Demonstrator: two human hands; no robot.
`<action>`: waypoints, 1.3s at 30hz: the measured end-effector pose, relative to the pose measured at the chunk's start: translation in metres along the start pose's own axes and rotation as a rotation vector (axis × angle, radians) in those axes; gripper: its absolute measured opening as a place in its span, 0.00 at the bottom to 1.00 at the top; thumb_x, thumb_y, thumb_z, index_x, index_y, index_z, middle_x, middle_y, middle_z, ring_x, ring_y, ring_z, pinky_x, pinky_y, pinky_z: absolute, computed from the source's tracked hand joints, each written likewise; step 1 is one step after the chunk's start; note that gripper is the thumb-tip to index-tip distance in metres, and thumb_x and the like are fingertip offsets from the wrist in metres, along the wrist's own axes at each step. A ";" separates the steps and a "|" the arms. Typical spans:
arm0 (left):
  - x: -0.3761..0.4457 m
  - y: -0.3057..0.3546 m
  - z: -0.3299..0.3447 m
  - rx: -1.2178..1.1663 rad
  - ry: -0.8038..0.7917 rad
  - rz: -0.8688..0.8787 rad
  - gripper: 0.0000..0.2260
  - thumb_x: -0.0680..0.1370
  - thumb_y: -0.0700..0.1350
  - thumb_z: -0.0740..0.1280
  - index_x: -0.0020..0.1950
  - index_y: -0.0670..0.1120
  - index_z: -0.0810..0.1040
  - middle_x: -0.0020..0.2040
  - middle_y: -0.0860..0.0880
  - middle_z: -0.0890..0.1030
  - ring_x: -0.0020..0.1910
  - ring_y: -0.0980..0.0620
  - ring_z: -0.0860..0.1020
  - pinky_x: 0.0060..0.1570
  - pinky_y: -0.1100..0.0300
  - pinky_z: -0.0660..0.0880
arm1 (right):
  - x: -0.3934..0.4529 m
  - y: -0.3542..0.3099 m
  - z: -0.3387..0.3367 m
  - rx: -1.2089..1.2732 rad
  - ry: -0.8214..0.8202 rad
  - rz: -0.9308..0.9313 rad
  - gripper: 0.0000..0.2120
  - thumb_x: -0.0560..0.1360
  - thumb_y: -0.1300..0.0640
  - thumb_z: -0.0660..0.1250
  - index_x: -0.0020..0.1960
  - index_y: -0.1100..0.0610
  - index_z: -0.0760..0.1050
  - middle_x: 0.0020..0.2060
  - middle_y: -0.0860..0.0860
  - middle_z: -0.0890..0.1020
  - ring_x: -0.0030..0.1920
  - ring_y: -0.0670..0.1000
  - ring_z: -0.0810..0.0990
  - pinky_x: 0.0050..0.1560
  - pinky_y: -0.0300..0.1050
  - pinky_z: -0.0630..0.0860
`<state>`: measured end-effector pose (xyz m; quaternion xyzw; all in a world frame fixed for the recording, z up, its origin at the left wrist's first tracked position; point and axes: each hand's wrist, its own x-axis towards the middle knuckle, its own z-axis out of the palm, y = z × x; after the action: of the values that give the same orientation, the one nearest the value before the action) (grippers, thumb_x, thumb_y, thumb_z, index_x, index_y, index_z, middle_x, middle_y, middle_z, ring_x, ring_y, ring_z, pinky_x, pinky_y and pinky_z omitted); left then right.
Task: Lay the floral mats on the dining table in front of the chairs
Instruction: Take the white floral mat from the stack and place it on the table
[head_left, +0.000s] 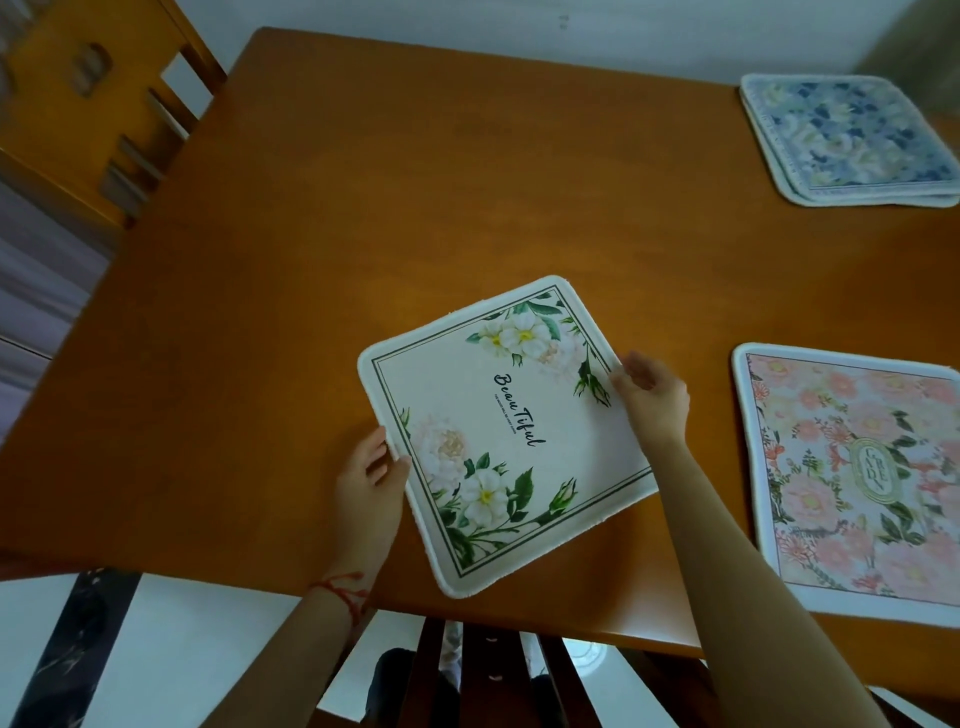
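Note:
A white floral mat (498, 436) with green leaves and the word "Beautiful" hangs turned at an angle over the near part of the wooden dining table (363, 197). My left hand (371, 478) pinches its left edge, thumb on top. My right hand (652, 397) grips its right edge. A pink floral mat (852, 478) lies flat at the near right. A small stack of blue floral mats (841, 135) sits at the far right corner.
A dark wooden chair back (488, 670) stands right below the table's near edge, under the held mat. Another wooden chair (93, 104) stands at the far left side. A white wall runs behind the table.

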<state>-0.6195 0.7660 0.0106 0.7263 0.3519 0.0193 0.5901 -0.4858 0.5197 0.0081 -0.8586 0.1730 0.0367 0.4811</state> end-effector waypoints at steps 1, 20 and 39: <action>0.006 0.000 0.000 0.034 -0.005 0.033 0.18 0.76 0.38 0.65 0.66 0.44 0.71 0.59 0.47 0.76 0.59 0.50 0.73 0.54 0.60 0.69 | -0.003 0.003 -0.002 0.013 0.015 0.010 0.19 0.75 0.57 0.67 0.65 0.59 0.72 0.59 0.54 0.78 0.56 0.49 0.76 0.53 0.40 0.71; 0.128 0.055 0.043 0.555 -0.341 0.511 0.18 0.77 0.39 0.64 0.67 0.42 0.70 0.66 0.44 0.73 0.66 0.46 0.69 0.63 0.53 0.67 | -0.112 0.040 -0.022 0.129 0.297 0.274 0.16 0.75 0.61 0.65 0.63 0.59 0.74 0.54 0.54 0.80 0.50 0.48 0.76 0.51 0.40 0.69; 0.120 0.042 0.027 0.538 -0.303 0.427 0.20 0.76 0.40 0.65 0.68 0.41 0.69 0.66 0.43 0.72 0.65 0.44 0.70 0.65 0.47 0.67 | -0.099 0.034 -0.011 0.145 0.238 0.263 0.19 0.74 0.63 0.65 0.65 0.57 0.72 0.51 0.53 0.80 0.48 0.47 0.76 0.38 0.29 0.68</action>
<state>-0.4967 0.8052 -0.0074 0.9072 0.0937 -0.0587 0.4060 -0.5908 0.5197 0.0091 -0.7901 0.3414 -0.0150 0.5089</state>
